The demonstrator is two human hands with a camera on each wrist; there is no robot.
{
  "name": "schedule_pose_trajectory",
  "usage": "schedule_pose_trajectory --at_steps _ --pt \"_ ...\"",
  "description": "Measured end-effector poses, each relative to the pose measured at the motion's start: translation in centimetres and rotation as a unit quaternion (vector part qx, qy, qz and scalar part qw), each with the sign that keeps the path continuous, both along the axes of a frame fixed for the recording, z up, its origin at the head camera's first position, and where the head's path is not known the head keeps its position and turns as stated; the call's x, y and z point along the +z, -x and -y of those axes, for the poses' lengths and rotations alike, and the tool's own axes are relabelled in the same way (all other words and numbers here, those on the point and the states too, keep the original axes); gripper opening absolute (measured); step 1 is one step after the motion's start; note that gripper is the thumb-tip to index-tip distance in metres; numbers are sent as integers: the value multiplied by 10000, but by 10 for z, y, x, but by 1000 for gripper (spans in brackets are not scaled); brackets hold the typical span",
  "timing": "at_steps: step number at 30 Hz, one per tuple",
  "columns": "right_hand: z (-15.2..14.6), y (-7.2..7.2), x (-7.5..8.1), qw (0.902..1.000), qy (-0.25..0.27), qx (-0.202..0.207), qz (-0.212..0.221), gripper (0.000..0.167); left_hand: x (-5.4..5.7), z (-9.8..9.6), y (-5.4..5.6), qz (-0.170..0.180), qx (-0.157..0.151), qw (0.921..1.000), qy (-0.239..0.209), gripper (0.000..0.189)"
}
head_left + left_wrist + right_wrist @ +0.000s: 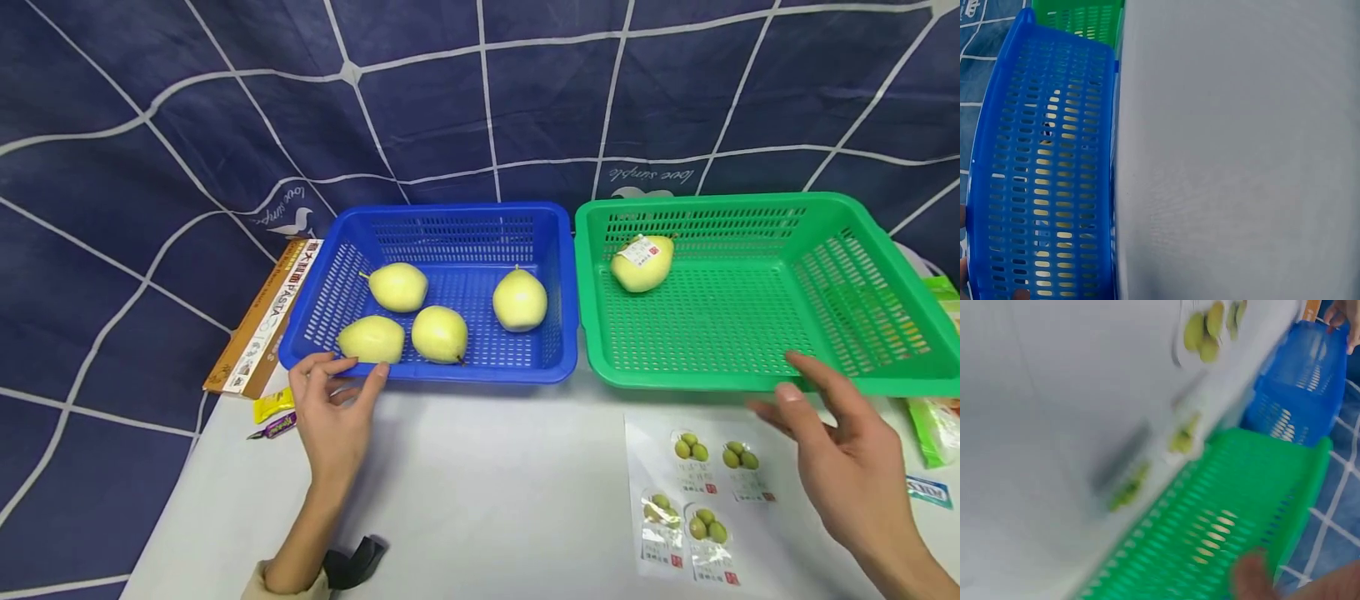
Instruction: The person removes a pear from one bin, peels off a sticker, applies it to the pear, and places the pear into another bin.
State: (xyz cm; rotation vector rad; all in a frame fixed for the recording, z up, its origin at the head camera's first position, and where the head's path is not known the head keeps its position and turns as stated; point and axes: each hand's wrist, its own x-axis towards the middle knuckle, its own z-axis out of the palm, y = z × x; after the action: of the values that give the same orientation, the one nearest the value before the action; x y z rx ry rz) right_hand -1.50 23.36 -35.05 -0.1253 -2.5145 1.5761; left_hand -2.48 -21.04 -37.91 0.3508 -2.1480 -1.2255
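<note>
Left grip (333, 417) touching the near rim of the blue basket (487, 372), thumb and forefinger spaced apart; whether it is clamping the rim, cannot tell. Step here, as I judge it: steadying this basket. Best done by bearing lightly, so the basket isn't tipping or sliding on the worktop (480, 483), and by staying off the pears (438, 335), the closest lying just beyond the fingertips.

Right grip (855, 462) hovering at the near rim of the green basket (690, 383), thumb and fingers apart, holding nothing; contact with the rim unclear. Best to be staying relaxed and high enough that the wrist isn't dragging the sheet (757, 533), which is lying left of and partly beneath it.

Counts, left to right:
- One pasta box (266, 325), lying left of and beyond the left grip.
- One yellow packet (273, 405) and one purple packet (282, 426), both lying just left of it.
- Two baskets, standing side by side beyond the grips.
- Four pears sitting in the blue one; one labelled pear (643, 265) sitting in the green, beyond and left of the right grip.
- Four stickers (707, 527) showing on the sheet.
- One blue-and-white packet (930, 492) lying right of the right grip.
</note>
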Motion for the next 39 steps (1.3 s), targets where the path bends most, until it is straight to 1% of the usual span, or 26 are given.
schedule_pose_trajectory --at_steps 2,3,5,7,8,11,14,16,19,22,24,28,31,32,35,37,38,39 --pt "7 -2 10 9968 -652 357 -302 41 0 0 0 21 -38 10000 -17 35" --pt "12 -2 16 9949 -698 571 -452 41 0 0 0 38 -53 10000 -17 35" --pt "25 4 28 9900 -748 973 -702 39 0 -1 0 79 -58 9999 -25 35" --pt "41 17 42 9824 -835 1410 -901 38 1 -1 0 114 -45 9999 -56 35" --pt "50 25 49 9787 -812 1652 -911 38 1 -1 1 129 -41 9999 -87 34" --pt "79 54 70 9645 -804 2437 -624 35 4 0 2 180 -66 9996 -186 34" --pt "112 88 86 9470 -790 3112 -80 37 7 1 2 258 -129 9992 -285 34" --pt "134 111 94 9332 -929 3461 267 41 9 2 2 306 -137 9990 -309 34" --pt "164 144 99 9121 -1131 3866 759 47 8 4 1 343 -65 9990 -261 34" --pt "189 172 98 8970 -1184 4045 1333 50 6 6 2 314 -11 9994 -172 35" --pt "201 186 94 8888 -1259 4062 1706 50 6 8 3 321 -21 9994 -118 35" --pt "216 203 88 8687 -1606 4005 2432 50 10 8 4 381 -68 9992 -69 34" --pt "221 213 87 8539 -1636 3992 2910 49 10 8 4 385 -79 9992 -63 34" --pt "222 215 87 8510 -1609 3988 3015 48 10 8 3 380 -83 9992 -65 34" --pt "226 220 85 8498 -1446 3956 3167 46 8 10 3 364 -81 9993 -26 34" --pt "229 221 83 8504 -1338 3982 3169 43 7 10 3 343 -95 9994 12 34" --pt "231 220 82 8484 -1339 4048 3139 43 7 11 4 337 -104 9994 37 34" --pt "233 220 81 8442 -1370 4156 3096 43 7 11 4 326 -113 9994 56 33"
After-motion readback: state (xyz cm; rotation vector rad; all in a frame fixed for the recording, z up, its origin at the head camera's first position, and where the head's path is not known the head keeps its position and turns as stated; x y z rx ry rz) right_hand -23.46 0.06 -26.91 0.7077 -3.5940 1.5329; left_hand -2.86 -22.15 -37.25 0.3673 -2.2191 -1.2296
